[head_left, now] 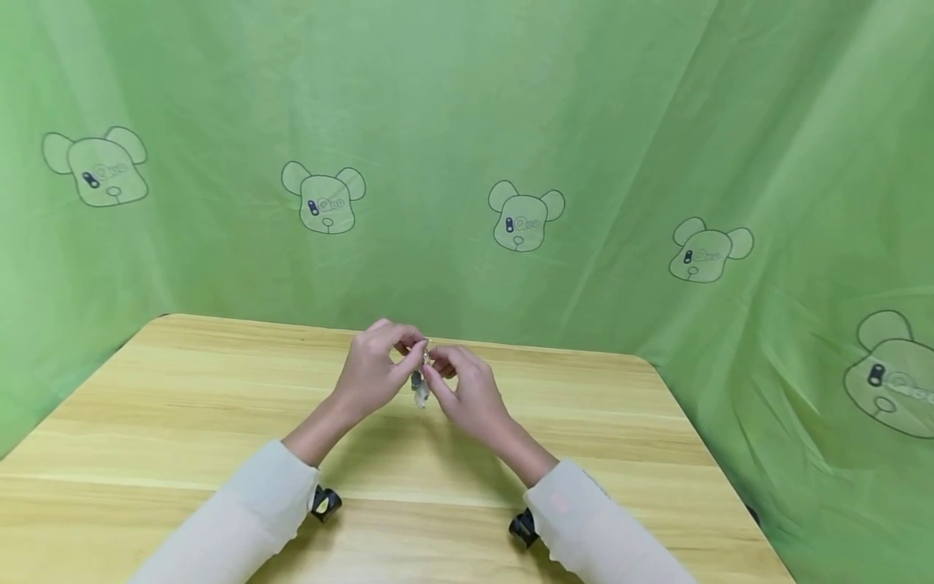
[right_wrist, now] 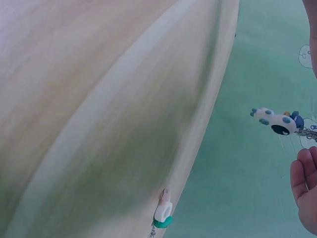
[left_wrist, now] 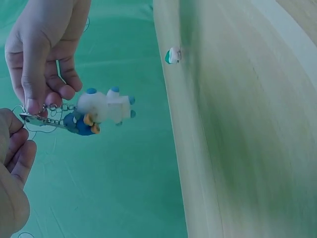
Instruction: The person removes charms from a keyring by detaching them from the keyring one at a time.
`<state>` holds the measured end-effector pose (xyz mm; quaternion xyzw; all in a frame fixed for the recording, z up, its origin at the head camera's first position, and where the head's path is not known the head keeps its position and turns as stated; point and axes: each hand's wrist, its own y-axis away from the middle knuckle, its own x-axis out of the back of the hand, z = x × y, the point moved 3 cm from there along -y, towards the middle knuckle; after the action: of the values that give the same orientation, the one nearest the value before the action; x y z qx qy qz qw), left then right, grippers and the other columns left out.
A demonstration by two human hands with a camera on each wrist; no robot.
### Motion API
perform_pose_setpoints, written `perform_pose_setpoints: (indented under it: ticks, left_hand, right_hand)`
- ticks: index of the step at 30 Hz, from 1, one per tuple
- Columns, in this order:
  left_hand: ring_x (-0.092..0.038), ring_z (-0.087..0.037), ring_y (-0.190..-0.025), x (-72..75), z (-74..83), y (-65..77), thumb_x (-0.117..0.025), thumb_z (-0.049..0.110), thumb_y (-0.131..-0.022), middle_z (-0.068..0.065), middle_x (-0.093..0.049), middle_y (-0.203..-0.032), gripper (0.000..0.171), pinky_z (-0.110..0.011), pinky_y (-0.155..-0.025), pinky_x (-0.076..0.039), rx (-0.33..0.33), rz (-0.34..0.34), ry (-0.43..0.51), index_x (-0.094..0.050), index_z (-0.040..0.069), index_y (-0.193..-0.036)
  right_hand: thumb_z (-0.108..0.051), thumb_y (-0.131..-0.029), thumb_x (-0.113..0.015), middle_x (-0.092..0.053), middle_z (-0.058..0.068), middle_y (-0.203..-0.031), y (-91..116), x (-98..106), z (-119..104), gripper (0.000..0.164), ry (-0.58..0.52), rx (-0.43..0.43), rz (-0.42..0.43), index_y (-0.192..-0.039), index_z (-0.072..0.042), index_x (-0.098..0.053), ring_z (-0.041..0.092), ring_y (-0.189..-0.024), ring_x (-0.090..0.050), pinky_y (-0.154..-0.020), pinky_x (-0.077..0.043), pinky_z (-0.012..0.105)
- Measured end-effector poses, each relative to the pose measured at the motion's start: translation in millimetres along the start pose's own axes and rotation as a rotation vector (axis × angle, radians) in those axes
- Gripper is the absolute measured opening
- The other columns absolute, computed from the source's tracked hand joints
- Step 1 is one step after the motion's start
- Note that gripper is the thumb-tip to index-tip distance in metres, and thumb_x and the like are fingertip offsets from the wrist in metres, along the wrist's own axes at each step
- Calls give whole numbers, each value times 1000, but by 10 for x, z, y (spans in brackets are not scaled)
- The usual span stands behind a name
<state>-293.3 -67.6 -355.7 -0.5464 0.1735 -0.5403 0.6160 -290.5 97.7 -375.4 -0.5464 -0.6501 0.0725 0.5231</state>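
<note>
Near the table's far side, both hands meet at a keychain [head_left: 420, 391]. It carries a white figure [left_wrist: 99, 106] with blue feet and a blue figure [left_wrist: 77, 124] with orange parts, dangling from silver chain [left_wrist: 57, 108]. My left hand [head_left: 372, 369] pinches the metal fitting [left_wrist: 33, 119] at the top of the chain. Thumb and fingers of my right hand [head_left: 470, 389] pinch the same fitting and chain from the other side. The right wrist view catches only part of the right hand [right_wrist: 308, 186], below the dangling white figure [right_wrist: 267, 117].
A second keychain figure [right_wrist: 163, 212], white and green with a chain, lies by the far edge of the wooden table [head_left: 219, 389]. Green curtains [head_left: 438, 105] with bear-head drawings enclose the table. Black devices [head_left: 325, 503] sit under the white sleeves.
</note>
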Motion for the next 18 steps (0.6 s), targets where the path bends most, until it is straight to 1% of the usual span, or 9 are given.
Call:
perform_pose_setpoints:
  ticks: [2, 5, 9, 13, 18]
  left_hand:
    - [-65, -16, -77, 0, -1, -5, -73, -2, -89, -4, -73, -80, 5, -26, -67, -58, 4, -1, -1, -74, 3, -90]
    - [-65, -16, -77, 1, 5, -16, -73, -2, -89, -5, -73, -80, 5, -26, -68, -58, 14, 1, -1, -74, 3, -90]
    - [-64, -17, -77, -1, 23, -49, -71, -2, -89, -6, -72, -80, 5, -26, -67, -57, 17, 6, -8, -73, 2, -91]
    - [-63, -18, -76, 4, 37, -77, -71, -3, -89, -6, -71, -80, 5, -25, -65, -55, 15, 18, -11, -72, 1, -92]
    - [-63, -18, -77, 8, 39, -94, -71, -4, -89, -8, -70, -82, 6, -26, -67, -56, 4, 26, -3, -70, 0, -93]
  right_hand:
    - [-6, -97, -68, -68, 8, -96, 9, 9, 4, 18, -12, 4, 9, -112, 4, -67, 17, -84, -66, -77, -61, 31]
    - [-5, -99, -65, -69, 9, -95, 17, 26, 0, 15, -13, 32, 32, -110, 4, -68, 16, -81, -66, -72, -60, 26]
    - [-3, -100, -64, -71, 11, -93, 20, 54, -5, 11, 19, 95, 97, -107, 4, -70, 17, -78, -67, -69, -59, 21]
    - [-1, -97, -68, -73, 12, -92, 13, 83, 3, 8, 31, 148, 178, -102, 3, -71, 19, -78, -68, -71, -59, 23]
    - [1, -95, -69, -72, 12, -89, -18, 136, 3, 6, 15, 181, 260, -100, 3, -70, 20, -77, -68, -70, -60, 26]
